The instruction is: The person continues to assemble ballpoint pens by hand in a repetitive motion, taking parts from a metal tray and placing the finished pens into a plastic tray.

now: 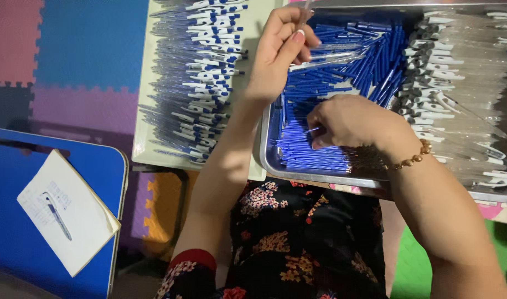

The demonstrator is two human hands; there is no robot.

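Just above the shallow metal tray (273, 166), the left hand (278, 52) is pinched around a clear plastic pen barrel (320, 60), thumb and fingers closed on it, the barrel lying across the heap of loose blue pen refills (370, 55). Lower down, the right hand (347, 120), with a beaded bracelet (413, 160) at the wrist, is curled over the refills and grips one thin blue refill (312, 130) between its fingertips. Clear barrels with white caps (464, 83) are stacked in the tray's right part. Beside the tray on the left, a pale tray (145, 111) carries rows of assembled blue-and-white pens (203, 83). Well apart, a white notepad (65, 213) with a pen (57, 215) rests on a blue board (10, 243).
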